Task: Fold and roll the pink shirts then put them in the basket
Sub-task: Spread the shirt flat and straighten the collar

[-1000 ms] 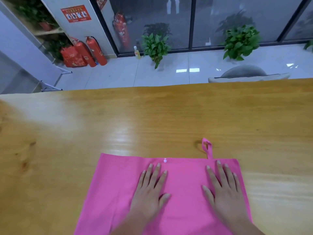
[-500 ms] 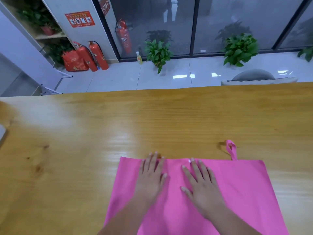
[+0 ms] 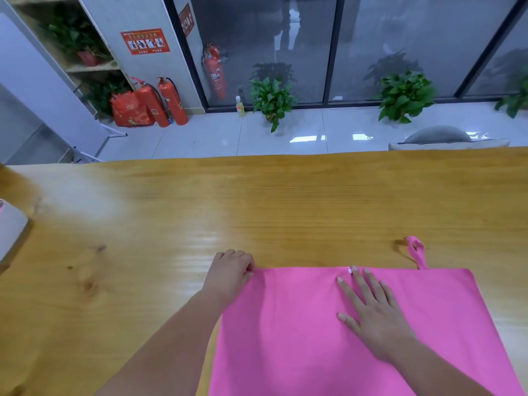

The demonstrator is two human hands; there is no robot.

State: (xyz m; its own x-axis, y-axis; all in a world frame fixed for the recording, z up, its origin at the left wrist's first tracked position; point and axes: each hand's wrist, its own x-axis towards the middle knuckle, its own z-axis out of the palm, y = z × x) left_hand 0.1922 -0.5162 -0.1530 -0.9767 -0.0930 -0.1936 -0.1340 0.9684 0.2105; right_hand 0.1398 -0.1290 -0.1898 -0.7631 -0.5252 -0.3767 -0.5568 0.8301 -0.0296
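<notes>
The pink shirt (image 3: 357, 332) lay flat on the wooden table (image 3: 257, 210), its small loop (image 3: 415, 248) pointing away.

Single view: head-worn wide-angle cam, facing fwd and down. Vantage above near side of wooden table (image 3: 285, 201), close in. Left hand (image 3: 230, 274) and right hand (image 3: 374, 310) sit approx. lower centre, forearms cut by bottom edge. Pink shirt (image 3: 300, 338) also cropped at bottom. Table's far edge crosses frame above mid-height, slightly higher at right. Beyond it, farther off: tiled floor (image 3: 200, 138), glass wall (image 3: 385, 47), plants (image 3: 404, 95).
</notes>
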